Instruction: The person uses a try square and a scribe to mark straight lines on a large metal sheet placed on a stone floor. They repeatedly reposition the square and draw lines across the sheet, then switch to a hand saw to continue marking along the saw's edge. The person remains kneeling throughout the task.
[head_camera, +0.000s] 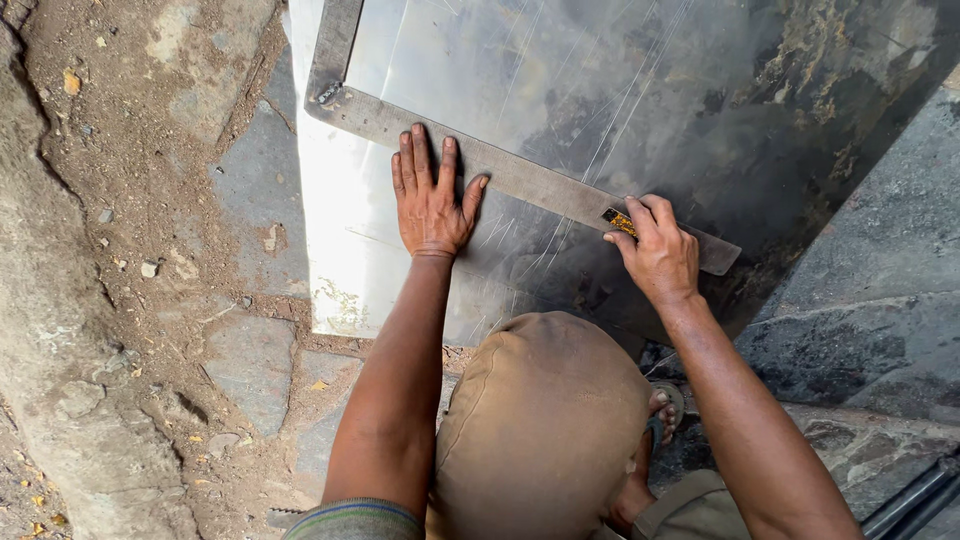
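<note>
Firstly, at the far left lies rough ground of brown dirt, small pebbles and flat grey stones. Next to it a shiny metal sheet lies flat on the ground, scratched with many thin lines. A steel square ruler rests on the sheet, its long arm going diagonally down toward the right and its short arm going up at the left corner. The left hand lies flat on the ruler's long arm, fingers spread, palm pressing down. Below, the person's bent knee in brown trousers is seen. Further right, the right hand pinches a small yellow marking tool between thumb and fingers, its tip at the ruler's edge. At the far right is a dark stone slab.
</note>
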